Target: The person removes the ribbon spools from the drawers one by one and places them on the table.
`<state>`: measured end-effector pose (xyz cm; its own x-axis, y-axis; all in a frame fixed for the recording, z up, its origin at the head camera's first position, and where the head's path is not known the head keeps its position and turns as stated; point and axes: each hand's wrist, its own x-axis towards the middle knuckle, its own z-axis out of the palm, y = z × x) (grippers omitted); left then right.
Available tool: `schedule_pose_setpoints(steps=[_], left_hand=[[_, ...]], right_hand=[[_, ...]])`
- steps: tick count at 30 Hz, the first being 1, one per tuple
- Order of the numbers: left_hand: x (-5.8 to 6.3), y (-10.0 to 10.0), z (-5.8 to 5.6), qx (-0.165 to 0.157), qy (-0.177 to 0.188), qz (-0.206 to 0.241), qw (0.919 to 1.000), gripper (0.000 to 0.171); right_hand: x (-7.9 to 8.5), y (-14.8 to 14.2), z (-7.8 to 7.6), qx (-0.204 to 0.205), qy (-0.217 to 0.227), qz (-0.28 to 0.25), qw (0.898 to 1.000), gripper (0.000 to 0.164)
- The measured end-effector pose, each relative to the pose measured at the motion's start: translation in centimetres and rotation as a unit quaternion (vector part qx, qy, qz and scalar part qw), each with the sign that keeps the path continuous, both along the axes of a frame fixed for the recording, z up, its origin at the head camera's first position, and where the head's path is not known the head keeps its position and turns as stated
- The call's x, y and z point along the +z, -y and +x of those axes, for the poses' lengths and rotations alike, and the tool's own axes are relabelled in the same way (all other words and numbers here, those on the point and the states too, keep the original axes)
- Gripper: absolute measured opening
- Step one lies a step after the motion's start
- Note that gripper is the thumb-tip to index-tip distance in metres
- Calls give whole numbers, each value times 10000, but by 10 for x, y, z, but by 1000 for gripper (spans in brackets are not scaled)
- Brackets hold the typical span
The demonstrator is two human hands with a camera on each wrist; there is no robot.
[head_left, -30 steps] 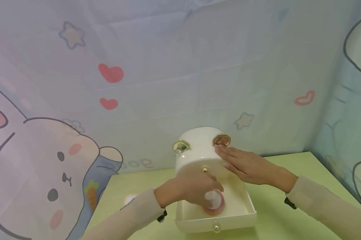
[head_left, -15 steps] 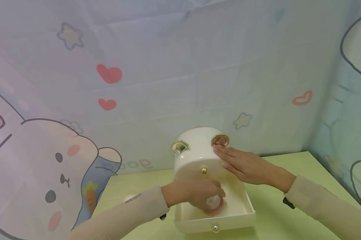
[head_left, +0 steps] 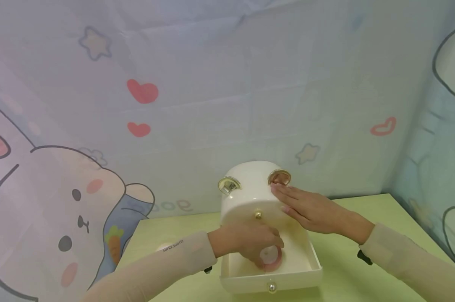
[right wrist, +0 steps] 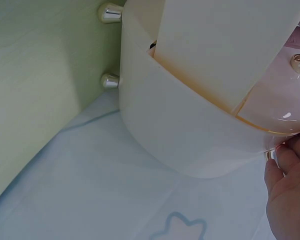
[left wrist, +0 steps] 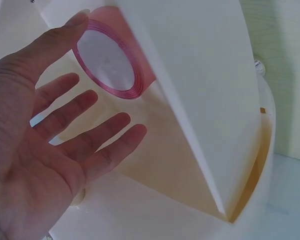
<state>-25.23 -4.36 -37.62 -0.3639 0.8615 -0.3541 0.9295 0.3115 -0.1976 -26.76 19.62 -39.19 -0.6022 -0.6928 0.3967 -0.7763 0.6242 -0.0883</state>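
A white storage box (head_left: 252, 178) with two gold-rimmed ears has its lower drawer (head_left: 299, 277) pulled out. Inside the drawer is a roll of pink ribbon (left wrist: 132, 92) with a white centre. My left hand (head_left: 246, 241) is over the drawer beside the roll, its fingers spread and loosely bent in the left wrist view. The left thumb tip overlaps the ribbon's edge there; whether it touches, I cannot tell. With fingers fairly straight, my right hand (head_left: 318, 212) rests on the box's upper right side, by the right ear (head_left: 280, 177).
The box stands on a pale green table (head_left: 348, 260), near a printed cloth backdrop (head_left: 212, 105). A pale round thing (head_left: 164, 247) lies left of the box, mostly hidden by my left sleeve. The drawer has a metal knob (head_left: 272, 287) in front.
My left hand has shifted slightly right and its fingers have come down beside the ribbon roll. My right hand has stayed on the box. The drawer remains pulled out.
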Motion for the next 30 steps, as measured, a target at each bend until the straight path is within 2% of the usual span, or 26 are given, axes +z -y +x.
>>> schedule_pose_setpoints(steps=[10,16,22,26,30], left_hand=[[-3,-5,1,-176,-25,-104,9998,52],[-8,-6,-1,-305,-94,93,9994,51],[-7,-8,-2,-502,-243,57,9984,36],[-7,-11,-1,-496,-171,33,9986,32],[-6,-13,-1,-437,-87,9,9990,35]], right_hand=[[-4,-4,-1,-36,5,50,10000,58],[0,-6,-3,-44,10,67,10000,59],[2,-7,-4,6,-59,43,10000,59],[0,-7,-4,-6,-63,29,10000,59],[-1,-7,-3,-23,-72,1,10000,58]])
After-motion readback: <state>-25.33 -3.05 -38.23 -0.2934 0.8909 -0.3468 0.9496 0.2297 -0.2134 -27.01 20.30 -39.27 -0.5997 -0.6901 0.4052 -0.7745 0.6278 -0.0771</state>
